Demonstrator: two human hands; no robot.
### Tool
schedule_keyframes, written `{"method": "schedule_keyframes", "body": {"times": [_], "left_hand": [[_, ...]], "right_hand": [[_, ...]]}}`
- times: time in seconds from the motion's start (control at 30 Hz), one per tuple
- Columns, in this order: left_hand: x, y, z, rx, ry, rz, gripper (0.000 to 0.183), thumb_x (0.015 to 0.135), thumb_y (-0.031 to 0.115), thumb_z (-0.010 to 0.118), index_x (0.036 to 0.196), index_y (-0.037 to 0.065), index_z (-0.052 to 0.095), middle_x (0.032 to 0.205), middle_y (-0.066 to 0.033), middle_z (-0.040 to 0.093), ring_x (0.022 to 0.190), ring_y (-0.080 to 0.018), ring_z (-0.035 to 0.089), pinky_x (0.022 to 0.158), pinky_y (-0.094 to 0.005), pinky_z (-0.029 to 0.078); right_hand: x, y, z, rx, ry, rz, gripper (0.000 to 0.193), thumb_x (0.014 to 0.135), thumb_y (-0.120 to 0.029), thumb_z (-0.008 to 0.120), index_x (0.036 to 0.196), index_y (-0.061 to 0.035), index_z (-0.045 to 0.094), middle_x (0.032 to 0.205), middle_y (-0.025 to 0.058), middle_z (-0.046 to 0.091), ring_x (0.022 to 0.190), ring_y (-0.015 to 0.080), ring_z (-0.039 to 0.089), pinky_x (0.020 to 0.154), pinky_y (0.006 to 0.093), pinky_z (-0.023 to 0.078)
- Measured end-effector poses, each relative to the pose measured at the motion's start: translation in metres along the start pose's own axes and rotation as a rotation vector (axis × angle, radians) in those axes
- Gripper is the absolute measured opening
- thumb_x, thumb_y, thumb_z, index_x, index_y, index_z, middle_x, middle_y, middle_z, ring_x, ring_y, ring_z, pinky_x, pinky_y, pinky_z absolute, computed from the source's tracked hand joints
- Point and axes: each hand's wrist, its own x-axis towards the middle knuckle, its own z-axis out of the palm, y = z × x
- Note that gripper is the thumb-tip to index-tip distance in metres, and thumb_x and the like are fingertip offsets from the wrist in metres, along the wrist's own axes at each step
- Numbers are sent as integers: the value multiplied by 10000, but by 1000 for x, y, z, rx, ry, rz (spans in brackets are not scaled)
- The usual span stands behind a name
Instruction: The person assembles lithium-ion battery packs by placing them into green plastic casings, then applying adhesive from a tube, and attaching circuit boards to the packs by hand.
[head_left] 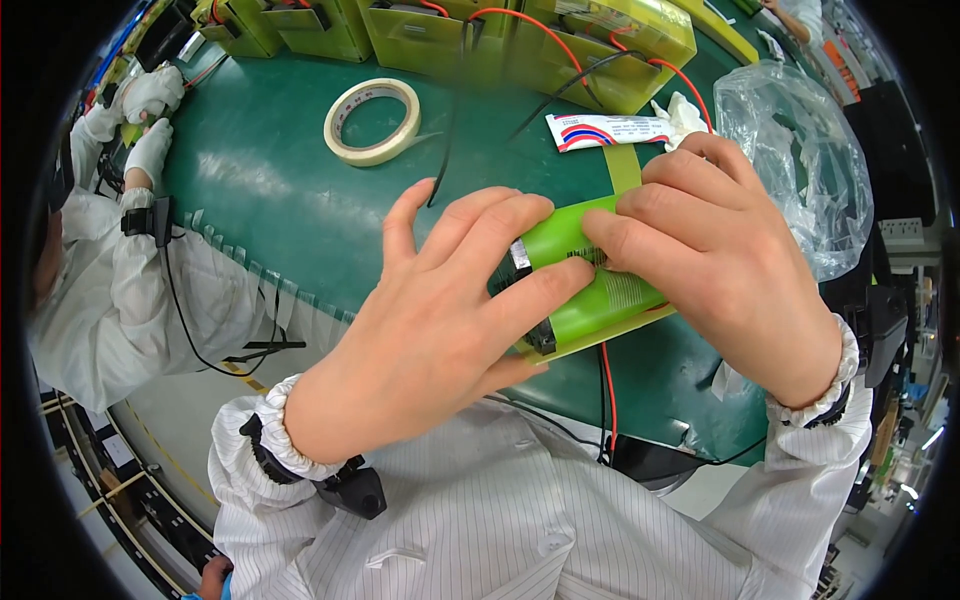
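The right hand (715, 250) hides one end of the green pack (560, 240); fine print (626, 290) between it and the left hand (425, 300) is unreadably small. Beyond both, the upper edge crops yellow-green boxes (400, 45).

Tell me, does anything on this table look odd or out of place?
I see no spill. The clear plastic bag at the table's right side is crumpled, and a wadded white scrap sits by the tube's right end; both look like stray clutter. What shows of the green pack looks undamaged.
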Motion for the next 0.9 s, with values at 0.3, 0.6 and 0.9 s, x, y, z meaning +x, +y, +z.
{"method": "schedule_keyframes", "body": {"times": [0.3, 0.6, 0.9], "left_hand": [[-1, 1, 1, -3, -20, -4, 611, 517, 192, 769, 1085, 166, 546, 1199, -81, 418, 1115, -260, 408, 939, -546, 232], [-1, 2, 0, 9, -12, 1, 630, 511, 181, 775, 1096, 169, 540, 1200, -85, 416, 1119, -272, 404, 940, -553, 232], [-3, 3, 3, 13, 5, 1, 605, 525, 196, 769, 1086, 167, 545, 1198, -89, 416, 1112, -263, 410, 940, -549, 233]], "right_hand": [[7, 6, 1, 50, 71, 49, 599, 551, 7, 676, 1122, -37, 499, 830, 72, 551, 804, 253, 528, 729, 354, 430], [11, 17, -1, 181, -137, 67, 382, 591, -9, 669, 949, -55, 546, 894, 79, 546, 837, 267, 531, 682, 355, 450], [-2, 23, 15, 412, 59, -116, 186, 603, 20, 660, 722, -40, 530, 757, 66, 525, 716, 256, 514, 601, 326, 427]]}}
